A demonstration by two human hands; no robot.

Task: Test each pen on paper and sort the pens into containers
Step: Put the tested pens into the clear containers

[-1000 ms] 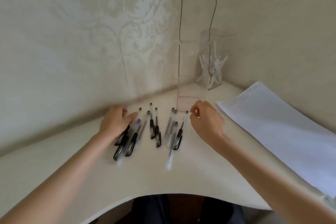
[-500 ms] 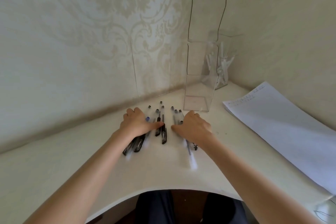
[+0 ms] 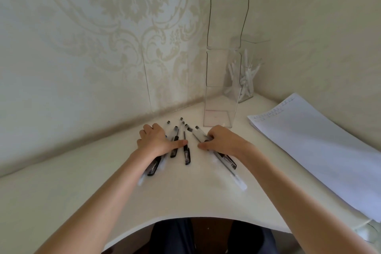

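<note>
The right hand [image 3: 224, 141] now sits lower on its share of the pens [image 3: 186, 154] than half a second ago. Its fingers, flatter then, are curled round the barrels, and those pens have swung to a steeper slant. The left hand has hardly shifted.

Towards the left of the desk [image 3: 185, 202], near its middle, the left hand [image 3: 156, 140] lies palm down on a bundle of black-gripped pens. Their ends stick out from under the wrist towards the desk's curved front edge. Its fingers are bent at the knuckles and its thumb stretches right, touching a pen. Whether the fingers grip anything cannot be told.

Between the two hands lie two pens, bare and almost parallel, with their tips towards the wall [image 3: 103, 68].

The right hand grips several pens that slant from back left to front right. One clear barrel reaches out well past the wrist.

Just behind that hand stands a tall clear container [image 3: 218, 118]. Behind it, in the desk's back corner, a second clear container [image 3: 250, 97] holds white pens [image 3: 247, 80]. Along the right edge lies a stack of paper [image 3: 319, 150] with faint writing at its far end.
</note>
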